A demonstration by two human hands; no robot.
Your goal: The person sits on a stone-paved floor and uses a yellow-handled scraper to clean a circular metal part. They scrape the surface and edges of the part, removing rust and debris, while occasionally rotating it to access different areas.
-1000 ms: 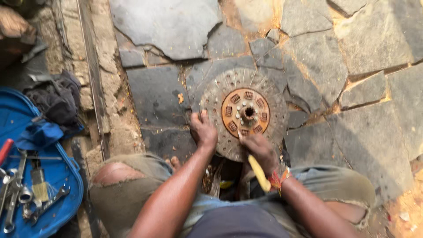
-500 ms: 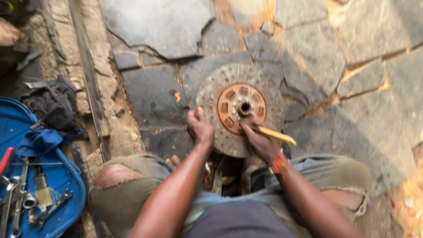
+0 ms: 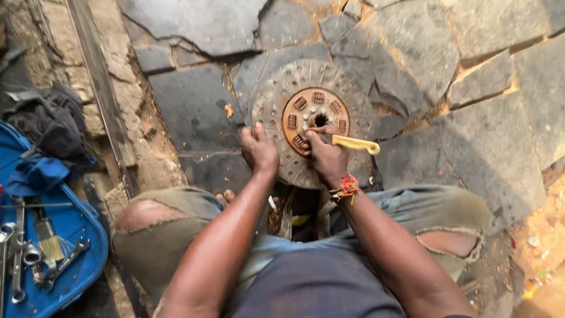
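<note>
**Clutch disc pinned flat on the paving, tool at its hub**

Head camera: a worn, round clutch disc (image 3: 312,121) lies flat on the dark stone paving (image 3: 194,106), just in front of the person's knees, so that it can be worked from above. The left hand (image 3: 259,150) presses on the disc's near-left rim, fingers spread and flat rather than wrapped around anything; in my judgement this keeps the disc from sliding or turning. The right hand (image 3: 326,156) is closed around a yellow-handled tool (image 3: 353,143), its handle sticking out to the right and its working end pointing toward the rusty orange hub (image 3: 315,115); the tip itself is hidden by the fingers. A red thread band (image 3: 347,186) circles that wrist. Well apart on the left sits a blue tray (image 3: 70,235) holding spanners (image 3: 23,259) and a small brush (image 3: 48,242), within reach, beside a dark bundled cloth (image 3: 50,121).
</note>
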